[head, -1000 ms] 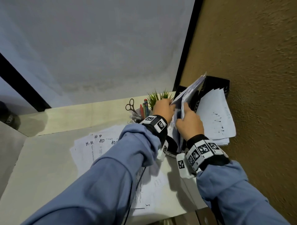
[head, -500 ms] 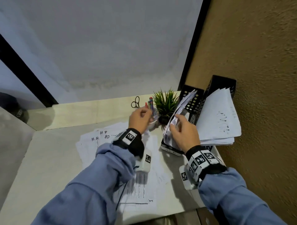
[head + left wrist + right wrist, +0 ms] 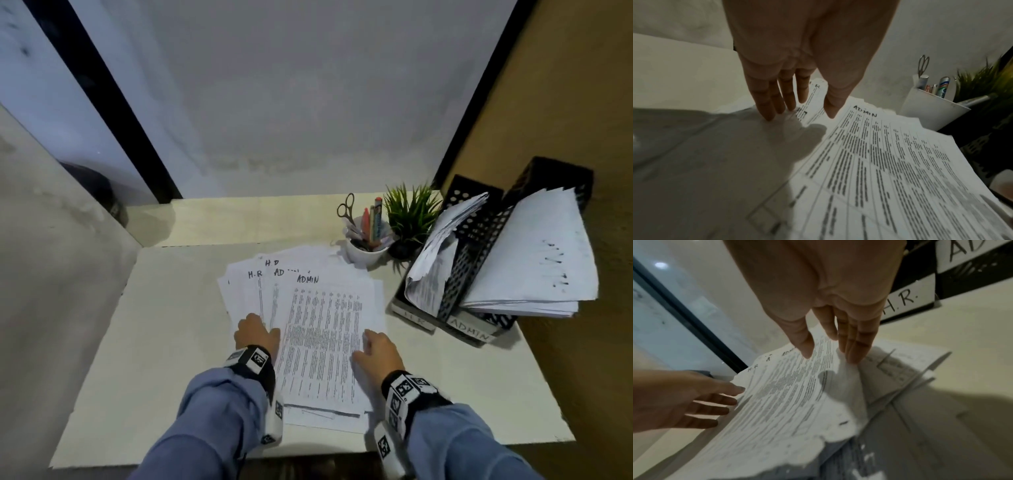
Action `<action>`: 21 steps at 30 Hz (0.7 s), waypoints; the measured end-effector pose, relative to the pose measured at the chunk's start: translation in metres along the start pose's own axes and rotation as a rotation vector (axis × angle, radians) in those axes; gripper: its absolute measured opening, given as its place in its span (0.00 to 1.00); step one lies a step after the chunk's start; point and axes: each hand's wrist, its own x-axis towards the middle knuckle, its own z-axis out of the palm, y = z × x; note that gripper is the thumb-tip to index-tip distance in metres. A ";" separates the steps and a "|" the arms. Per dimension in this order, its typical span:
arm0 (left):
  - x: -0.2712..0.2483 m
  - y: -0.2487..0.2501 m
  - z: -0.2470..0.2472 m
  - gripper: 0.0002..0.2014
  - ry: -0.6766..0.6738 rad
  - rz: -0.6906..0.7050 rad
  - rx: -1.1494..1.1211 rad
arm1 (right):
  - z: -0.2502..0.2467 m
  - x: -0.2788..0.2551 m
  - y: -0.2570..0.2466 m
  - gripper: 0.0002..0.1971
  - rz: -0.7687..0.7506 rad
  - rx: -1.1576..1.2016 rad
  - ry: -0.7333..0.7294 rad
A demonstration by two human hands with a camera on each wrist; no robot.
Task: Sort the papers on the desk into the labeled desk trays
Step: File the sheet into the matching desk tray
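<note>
A loose pile of printed papers (image 3: pixel 308 308) lies fanned across the middle of the pale bench (image 3: pixel 164 342). The top sheet (image 3: pixel 325 342), headed "ADMIN" in handwriting, is covered with columns of small print; sheets peeking out beneath it are headed "H.R" and "AD".

The left hand (image 3: pixel 257 334) rests at the pile's left edge with straight, relaxed fingers (image 3: pixel 766 104), their tips touching the paper, the grip released. The right hand (image 3: pixel 378 349) is at the pile's right edge; the right wrist view shows the top sheet's edge lifted and curling between its thumb and fingers (image 3: pixel 855 345), a light pinching grip.

To the right, two black perforated desk trays stand side by side. The nearer one, labelled "H.R." (image 3: pixel 412 317), holds a leaning sheaf of papers, and the one labelled "ADMIN" (image 3: pixel 469 330) holds a thicker stack.

Behind the pile stand a white cup (image 3: pixel 364 251) holding scissors (image 3: pixel 346 209) and pens, with a small green potted plant (image 3: pixel 409 212) just beside it.
</note>
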 end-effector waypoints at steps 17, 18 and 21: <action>0.001 -0.031 0.012 0.22 -0.123 0.103 -0.665 | -0.006 0.028 0.002 0.16 0.240 0.530 0.263; 0.003 -0.032 0.010 0.24 -0.109 0.093 -0.692 | -0.007 0.028 0.001 0.15 0.267 0.575 0.276; 0.011 -0.038 0.000 0.26 -0.026 0.067 -0.709 | -0.016 0.025 0.000 0.14 0.301 0.704 0.335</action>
